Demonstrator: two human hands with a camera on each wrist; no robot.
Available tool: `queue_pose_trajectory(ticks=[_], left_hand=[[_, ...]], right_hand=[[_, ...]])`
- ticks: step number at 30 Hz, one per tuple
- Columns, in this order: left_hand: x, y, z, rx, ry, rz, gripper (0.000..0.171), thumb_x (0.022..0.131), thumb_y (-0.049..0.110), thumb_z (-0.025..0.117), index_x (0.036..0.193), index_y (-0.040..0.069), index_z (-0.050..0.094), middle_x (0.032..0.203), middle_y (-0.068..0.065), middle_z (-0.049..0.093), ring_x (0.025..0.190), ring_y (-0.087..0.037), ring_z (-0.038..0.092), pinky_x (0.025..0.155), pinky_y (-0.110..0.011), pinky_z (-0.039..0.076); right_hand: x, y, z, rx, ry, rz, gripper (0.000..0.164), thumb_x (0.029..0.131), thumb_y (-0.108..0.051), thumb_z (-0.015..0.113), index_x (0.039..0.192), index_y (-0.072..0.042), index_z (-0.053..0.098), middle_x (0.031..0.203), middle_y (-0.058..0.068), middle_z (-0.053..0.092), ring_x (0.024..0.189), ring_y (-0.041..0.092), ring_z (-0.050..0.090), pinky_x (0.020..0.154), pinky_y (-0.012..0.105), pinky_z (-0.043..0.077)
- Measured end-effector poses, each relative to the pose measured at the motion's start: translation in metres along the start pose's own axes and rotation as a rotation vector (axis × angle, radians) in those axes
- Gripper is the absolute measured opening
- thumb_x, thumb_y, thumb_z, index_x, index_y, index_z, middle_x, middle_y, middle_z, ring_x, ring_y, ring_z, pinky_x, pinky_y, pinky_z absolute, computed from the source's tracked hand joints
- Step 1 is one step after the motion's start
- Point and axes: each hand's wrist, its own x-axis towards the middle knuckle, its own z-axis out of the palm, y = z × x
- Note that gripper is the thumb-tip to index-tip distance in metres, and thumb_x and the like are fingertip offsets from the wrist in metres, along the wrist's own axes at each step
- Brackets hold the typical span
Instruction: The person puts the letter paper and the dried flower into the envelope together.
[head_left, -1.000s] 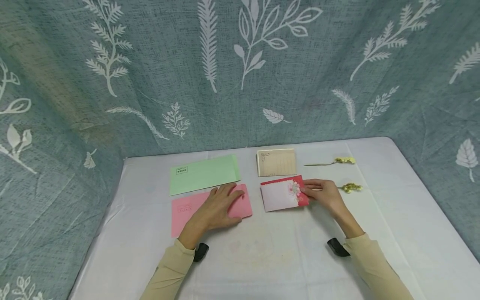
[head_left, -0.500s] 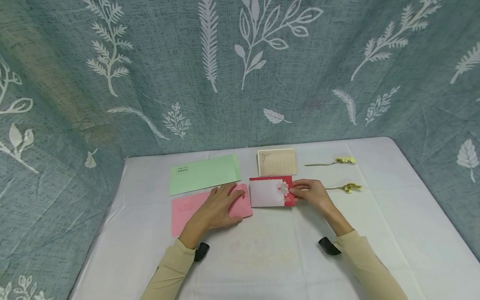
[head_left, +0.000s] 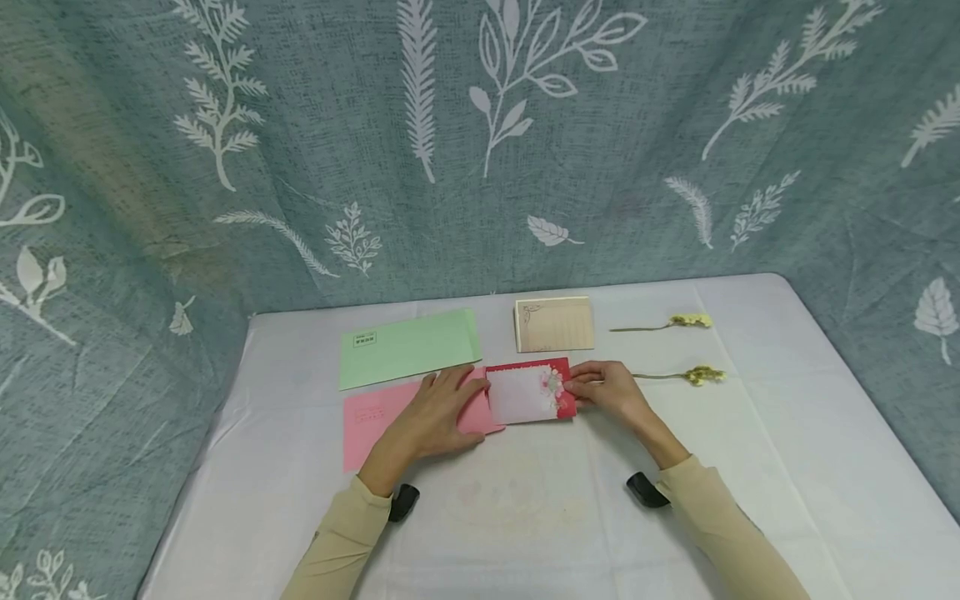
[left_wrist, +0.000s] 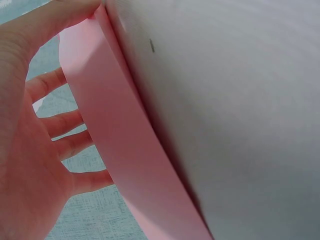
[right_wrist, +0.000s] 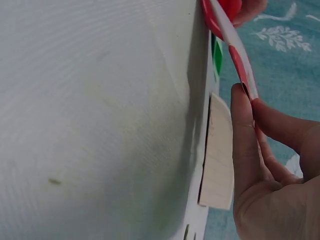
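Observation:
My left hand [head_left: 438, 412] spans the right end of a pink envelope [head_left: 375, 425], thumb at the near edge and fingers at the far edge. Close up in the left wrist view, the thumb lies at the corner of the pink envelope [left_wrist: 105, 95] and the fingertips pass behind its other edge. My right hand [head_left: 611, 392] pinches the right end of a red-and-white card [head_left: 521, 393] with a flower print. The card's left end overlaps the envelope's right end. Seen from the right wrist, thumb and fingers pinch the bowed card [right_wrist: 239, 55].
Behind the pink envelope lies a green envelope [head_left: 408, 346]. A beige stack of lined cards [head_left: 555, 325] sits at the back middle. Two yellow flower sprigs lie to the right, a far sprig [head_left: 688, 320] and a nearer sprig [head_left: 701, 376]. White cloth covers the table [head_left: 525, 533].
My right hand has carried the card leftward from beside the pink envelope until it overlaps the envelope's right end. The left hand has stayed in place.

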Motion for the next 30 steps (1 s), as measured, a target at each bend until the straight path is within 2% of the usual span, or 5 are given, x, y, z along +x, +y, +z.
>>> queue_pose_trajectory(ticks=[13,18,26,30], left_hand=[[0.0,-0.002,0.002,0.011,-0.006,-0.004,0.067,0.07,0.045,0.07,0.128,0.022,0.047,0.135,-0.009,0.038,0.126,-0.023,0.032,0.102,-0.051,0.026],[0.0,-0.001,0.001,0.009,-0.013,-0.011,0.067,0.07,0.045,0.07,0.128,0.021,0.047,0.135,-0.009,0.038,0.127,-0.023,0.032,0.102,-0.051,0.025],[0.001,-0.001,0.001,0.01,0.001,-0.007,0.067,0.069,0.045,0.07,0.127,0.021,0.047,0.134,-0.009,0.039,0.126,-0.022,0.033,0.102,-0.051,0.026],[0.001,0.0,0.0,0.007,0.003,-0.01,0.067,0.069,0.044,0.07,0.127,0.021,0.047,0.134,-0.01,0.039,0.125,-0.023,0.033,0.101,-0.052,0.026]], right_hand=[[0.0,0.0,0.007,-0.101,-0.026,0.036,0.032,0.08,-0.008,0.067,0.107,0.008,0.061,0.087,0.014,0.068,0.067,0.012,0.065,0.061,0.027,0.054],[0.001,-0.001,0.008,-0.094,-0.036,0.033,0.032,0.08,-0.007,0.066,0.107,0.009,0.06,0.087,0.016,0.068,0.066,0.012,0.065,0.06,0.028,0.054],[0.006,-0.001,0.013,-0.056,-0.089,-0.025,0.026,0.086,-0.004,0.059,0.106,0.012,0.061,0.084,0.017,0.067,0.063,0.013,0.064,0.058,0.029,0.054],[0.008,-0.002,0.017,-0.051,-0.09,0.001,0.024,0.085,-0.007,0.061,0.103,0.01,0.063,0.078,0.014,0.067,0.061,0.013,0.063,0.058,0.029,0.054]])
